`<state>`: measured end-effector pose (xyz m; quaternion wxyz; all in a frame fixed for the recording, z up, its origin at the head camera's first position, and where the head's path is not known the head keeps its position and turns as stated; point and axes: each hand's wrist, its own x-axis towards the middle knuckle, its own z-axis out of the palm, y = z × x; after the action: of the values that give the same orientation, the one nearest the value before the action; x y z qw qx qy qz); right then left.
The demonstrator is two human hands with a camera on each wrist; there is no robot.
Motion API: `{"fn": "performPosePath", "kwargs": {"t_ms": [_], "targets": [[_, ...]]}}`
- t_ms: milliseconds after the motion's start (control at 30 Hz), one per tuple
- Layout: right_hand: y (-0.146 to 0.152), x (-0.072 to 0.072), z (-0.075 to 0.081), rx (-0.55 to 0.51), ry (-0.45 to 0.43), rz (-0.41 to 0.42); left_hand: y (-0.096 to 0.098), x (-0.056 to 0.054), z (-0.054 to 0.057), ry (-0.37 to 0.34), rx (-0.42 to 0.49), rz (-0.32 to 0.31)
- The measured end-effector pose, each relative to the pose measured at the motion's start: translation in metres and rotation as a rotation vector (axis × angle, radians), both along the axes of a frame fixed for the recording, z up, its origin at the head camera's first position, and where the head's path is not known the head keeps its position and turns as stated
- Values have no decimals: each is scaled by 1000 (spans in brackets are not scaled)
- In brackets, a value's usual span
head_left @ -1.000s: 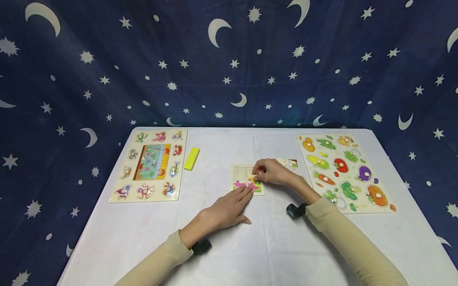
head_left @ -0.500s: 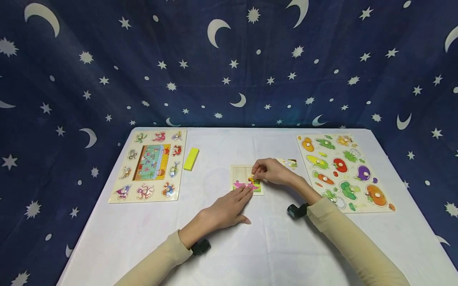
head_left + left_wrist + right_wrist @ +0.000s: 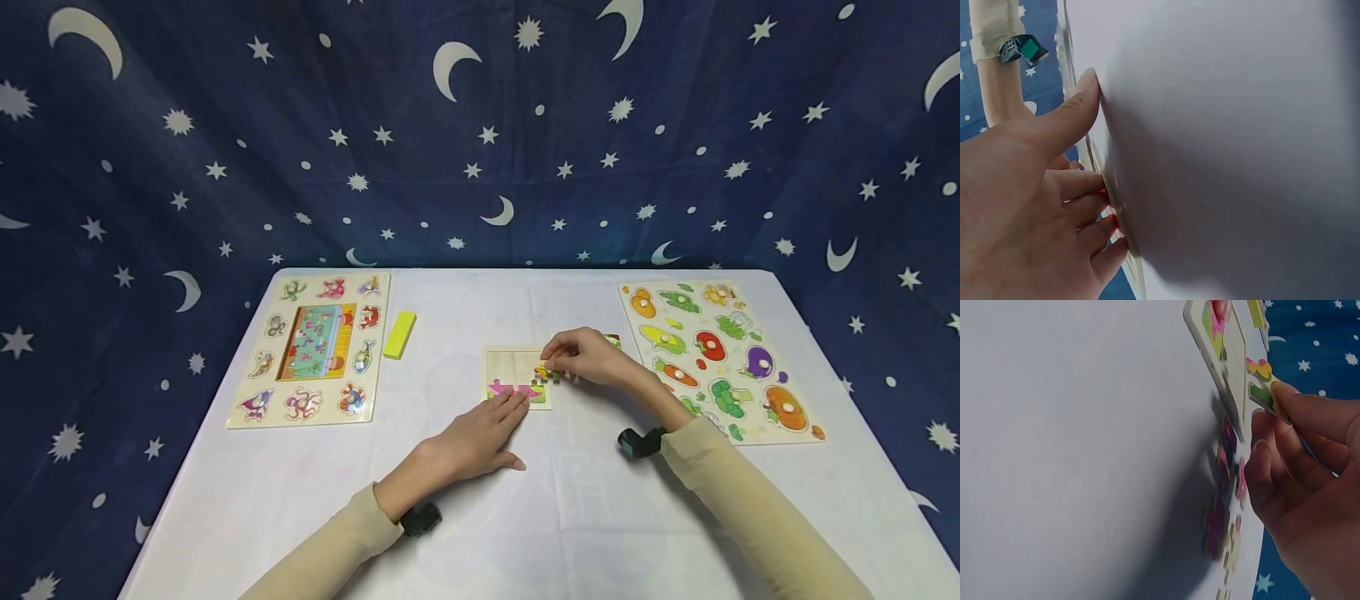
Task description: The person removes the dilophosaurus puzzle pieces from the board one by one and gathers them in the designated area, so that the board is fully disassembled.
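My left hand (image 3: pixel 471 440) lies flat with its fingertips on the lower part of a small wooden jigsaw tray (image 3: pixel 498 365). Under and beside those fingers, pink and green pieces (image 3: pixel 497 388) fill the tray's lower end, partly covered. Between thumb and fingers my right hand (image 3: pixel 588 357) pinches a yellow and green jigsaw piece (image 3: pixel 1262 395), which is raised at the tray's right edge. In the left wrist view, the fingertips of the left hand (image 3: pixel 1079 219) meet the tray's edge while the thumb points away.
Several loose jigsaw pieces (image 3: pixel 1215 525) lie right of the tray, mostly behind the right hand in the head view. A vegetable peg board (image 3: pixel 697 375) lies farther right. At left are a sea-animal board (image 3: pixel 255 354) and a yellow block (image 3: pixel 400 335).
My right hand has moved slightly right, drawing the pinched piece away from its place over the pink ones to the tray's right edge. The left hand has stayed put.
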<state>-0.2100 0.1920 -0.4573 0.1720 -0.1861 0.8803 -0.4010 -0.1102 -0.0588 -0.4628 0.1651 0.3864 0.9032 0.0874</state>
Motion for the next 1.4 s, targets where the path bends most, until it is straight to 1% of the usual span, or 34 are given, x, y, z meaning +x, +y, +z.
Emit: {"fn": "performPosePath", "kwargs": {"t_ms": [333, 600, 800, 933, 1133, 1333, 1400], "targets": [[33, 7, 4, 2, 16, -69, 0, 0, -1, 8, -2, -4], [66, 12, 6, 35, 29, -100, 1, 1, -1, 12, 13, -9], [86, 12, 3, 83, 39, -137, 0, 2, -1, 5, 20, 7], [93, 11, 0, 116, 29, -167, -2, 2, -3, 4, 24, 14], [95, 7, -3, 119, 17, -192, -3, 3, -5, 11, 46, 15], [94, 4, -6, 140, 65, -188, -3, 3, -4, 5, 66, 12], [94, 3, -8, 153, 85, -174, -3, 3, -4, 4, 73, 11]]}}
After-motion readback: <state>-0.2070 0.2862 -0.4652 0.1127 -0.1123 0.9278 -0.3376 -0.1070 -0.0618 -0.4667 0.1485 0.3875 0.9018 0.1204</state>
